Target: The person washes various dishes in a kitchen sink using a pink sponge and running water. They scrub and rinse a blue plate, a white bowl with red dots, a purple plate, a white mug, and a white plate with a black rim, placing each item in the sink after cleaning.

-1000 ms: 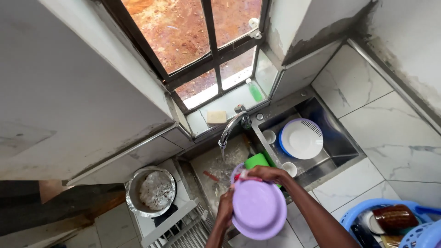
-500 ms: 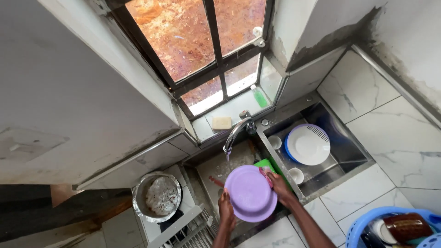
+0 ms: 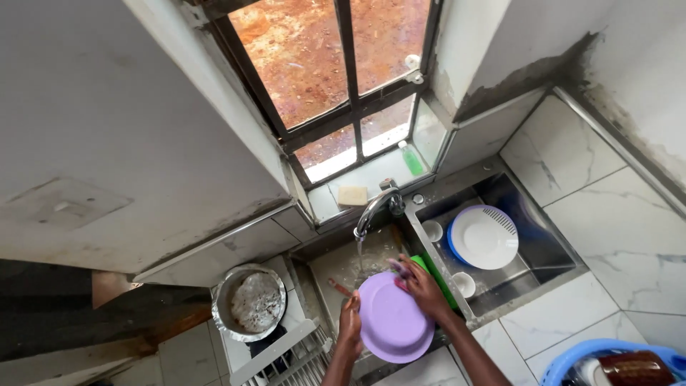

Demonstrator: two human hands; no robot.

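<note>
Two hands, one purple plate (image 3: pixel 391 322). Left hand (image 3: pixel 349 323) closed on the plate's left rim; right hand (image 3: pixel 421 284) closed on its upper right edge, fingers curled over the rim, seemingly with a green sponge (image 3: pixel 421 266) under them. Plate held tilted over the left sink basin (image 3: pixel 336 266), just below the running tap (image 3: pixel 374 207).

One tap, two basins. Left basin: water stream, a reddish utensil (image 3: pixel 341 288) lying beside the plate. Right basin (image 3: pixel 543 243): one white plate on a blue strainer (image 3: pixel 484 237), two small white cups (image 3: pixel 431 230) (image 3: pixel 464 284).

Window sill: one green bottle (image 3: pixel 411 159), one tan soap bar (image 3: pixel 352 195).

Left of the sink: one metal pot (image 3: pixel 250 302) with foamy grey residue, sitting on the tiled surface (image 3: pixel 629 243) next to a white dish rack (image 3: pixel 286 357). Bottom right corner: one blue basket (image 3: pixel 572 355) holding a brown mug (image 3: pixel 632 368) and other dishes, partly cut off. Tap spout is close above the plate's top edge.
</note>
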